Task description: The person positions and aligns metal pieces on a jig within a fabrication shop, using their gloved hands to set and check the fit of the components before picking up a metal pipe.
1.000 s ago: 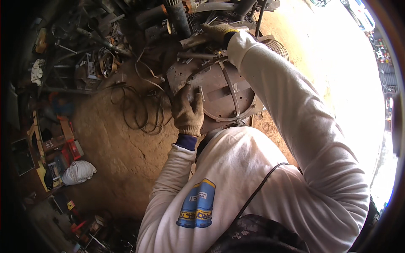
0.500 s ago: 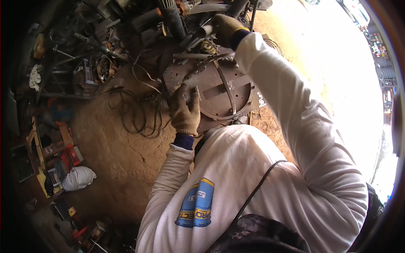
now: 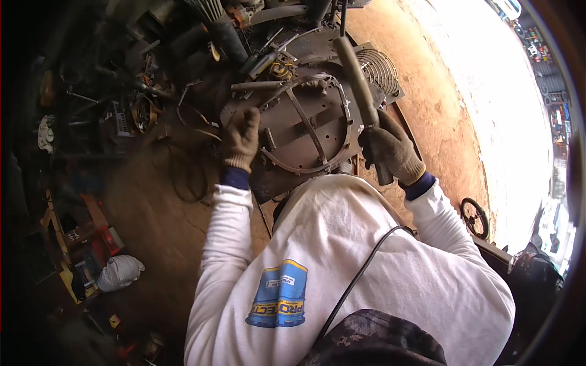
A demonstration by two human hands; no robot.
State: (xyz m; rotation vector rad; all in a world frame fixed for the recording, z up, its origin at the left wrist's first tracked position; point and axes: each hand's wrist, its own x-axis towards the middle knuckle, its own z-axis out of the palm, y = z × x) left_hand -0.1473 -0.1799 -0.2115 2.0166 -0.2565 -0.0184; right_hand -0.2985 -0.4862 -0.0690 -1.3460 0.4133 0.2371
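Metal pipe (image 3: 359,87) fills the curled right hand (image 3: 394,146).

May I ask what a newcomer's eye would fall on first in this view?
Probably the long metal bar, gripped in the gloved right hand and slanting up toward the top of the picture. Next, the round metal frame lying over the drilled metal plate in front of the person, then the round wire grille at the plate's upper right.

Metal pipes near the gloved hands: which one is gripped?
The long metal pipe, gripped by the right hand; the shorter metal pipe lies beyond the left hand, held by neither.
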